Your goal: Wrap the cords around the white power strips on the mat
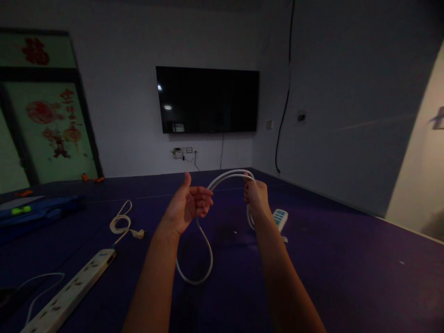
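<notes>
A thick white cable [208,259] arches between both hands and loops down onto the dark purple floor [347,277]. My left hand [187,206] is raised palm-in, thumb up, fingers curled round the cable. My right hand [255,194] pinches the cable's arch at its right end. Just behind my right wrist lies the white power strip [280,217] that the cable runs to.
A second long white power strip [69,291] lies at the lower left, its thin cord coiled in a bundle [121,223]. A blue object [38,212] rests at the left. A black TV [208,99] hangs on the far wall above sockets [183,151].
</notes>
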Demonstrator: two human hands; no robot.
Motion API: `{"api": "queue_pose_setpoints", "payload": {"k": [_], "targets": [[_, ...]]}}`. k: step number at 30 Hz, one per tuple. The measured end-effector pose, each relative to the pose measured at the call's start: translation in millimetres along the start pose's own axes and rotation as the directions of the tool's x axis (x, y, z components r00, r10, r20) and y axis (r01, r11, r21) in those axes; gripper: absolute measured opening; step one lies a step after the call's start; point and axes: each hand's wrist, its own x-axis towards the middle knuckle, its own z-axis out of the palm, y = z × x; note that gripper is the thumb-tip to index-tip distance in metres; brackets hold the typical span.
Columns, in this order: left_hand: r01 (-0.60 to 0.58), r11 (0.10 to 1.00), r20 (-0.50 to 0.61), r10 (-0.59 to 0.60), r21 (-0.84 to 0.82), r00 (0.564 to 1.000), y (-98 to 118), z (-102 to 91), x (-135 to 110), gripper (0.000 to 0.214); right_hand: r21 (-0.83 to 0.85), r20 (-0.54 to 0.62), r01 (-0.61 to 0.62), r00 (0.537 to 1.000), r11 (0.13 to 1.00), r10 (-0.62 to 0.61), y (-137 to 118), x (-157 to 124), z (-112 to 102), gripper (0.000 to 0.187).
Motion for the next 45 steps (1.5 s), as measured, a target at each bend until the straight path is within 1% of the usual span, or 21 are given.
{"api": "queue_pose_setpoints", "payload": {"k": [1,2,4,6,7,8,9,11,13,15,17,18,20,22,25,28,30,33,36,41,45], "targets": [[-0.112,0.993,-0.056,0.115,0.046,0.992,0,3.5,-2,0.057,-0.005,-0.005,0.0,1.0,1.0,0.0,-1,-1,0,0.037],[-0.221,0.97,-0.109,0.231,0.098,0.967,0,6.4,-2,0.047,-0.008,-0.005,0.003,1.0,1.0,-0.003,-1,-1,1,0.037],[-0.382,0.894,-0.181,0.426,0.235,0.886,-3,10.5,-2,0.034,-0.017,0.0,0.018,1.0,1.0,-0.018,-2,-3,2,0.038],[-0.452,0.797,-0.19,0.555,0.4,0.81,-7,11.4,2,0.031,-0.025,0.01,0.025,1.0,0.999,-0.025,-3,-5,3,0.038],[-0.456,0.754,-0.177,0.589,0.473,0.789,-10,10.5,4,0.036,-0.027,0.013,0.025,1.0,0.999,-0.025,-4,-6,4,0.038],[-0.434,0.727,-0.159,0.589,0.532,0.792,-13,8.6,7,0.045,-0.028,0.015,0.022,1.0,0.999,-0.022,-4,-7,5,0.038],[-0.386,0.717,-0.143,0.556,0.58,0.819,-17,5.5,10,0.053,-0.027,0.017,0.017,1.0,0.999,-0.017,-5,-8,6,0.037],[-0.228,0.725,-0.133,0.403,0.65,0.905,-25,-3.6,15,0.06,-0.02,0.024,0.019,1.0,1.0,-0.018,-6,-10,8,0.038],[-0.05,0.688,-0.125,0.201,0.724,0.972,-30,-15.0,18,0.05,-0.007,0.036,0.034,0.999,0.999,-0.033,-7,-12,8,0.038],[0.07,0.593,-0.098,0.015,0.802,0.995,-31,-26.0,17,0.038,0.02,0.053,0.049,0.997,0.999,-0.05,-9,-13,8,0.04],[0.12,0.523,-0.103,-0.062,0.844,0.993,-27,-34.0,12,0.04,0.052,0.071,0.046,0.996,0.998,-0.049,-11,-14,7,0.041],[0.128,0.518,-0.103,-0.077,0.846,0.992,-24,-36.6,10,0.041,0.064,0.079,0.04,0.996,0.997,-0.045,-11,-15,7,0.041],[0.133,0.573,-0.094,-0.097,0.809,0.991,-18,-39.0,6,0.042,0.068,0.085,0.027,0.996,0.997,-0.033,-12,-16,7,0.041],[0.136,0.668,-0.091,-0.101,0.732,0.991,-14,-38.7,4,0.046,0.062,0.097,0.009,0.995,0.998,-0.015,-12,-16,8,0.04],[0.069,0.823,-0.131,0.006,0.564,0.991,-12,-35.4,6,0.049,0.046,0.172,-0.056,0.984,0.997,0.047,-10,-16,9,0.039],[-0.024,0.939,-0.165,0.085,0.342,0.983,-9,-31.5,9,0.049,0.007,0.289,-0.144,0.948,0.99,0.136,-8,-15,9,0.037],[-0.019,0.988,-0.124,0.038,0.155,0.992,-5,-29.7,9,0.048,-0.016,0.366,-0.18,0.914,0.984,0.173,-6,-13,10,0.039],[0.073,0.989,0.014,-0.072,-0.127,0.997,-2,-26.5,9,0.045,0.014,0.451,-0.2,0.875,0.98,0.173,-1,-12,13,0.043],[0.158,0.953,0.067,-0.145,-0.258,0.987,-4,-18.6,11,0.041,0.117,0.463,-0.198,0.878,0.973,0.123,6,-12,18,0.046],[0.209,0.949,-0.065,-0.23,-0.234,0.971,-21,3.0,19,0.031,0.268,0.44,-0.193,0.896,0.944,0.059,15,-12,25,0.046],[0.221,0.945,-0.156,-0.262,-0.24,0.952,-39,13.1,29,0.019,0.346,0.448,-0.239,0.892,0.907,0.064,15,-11,25,0.045]]}}
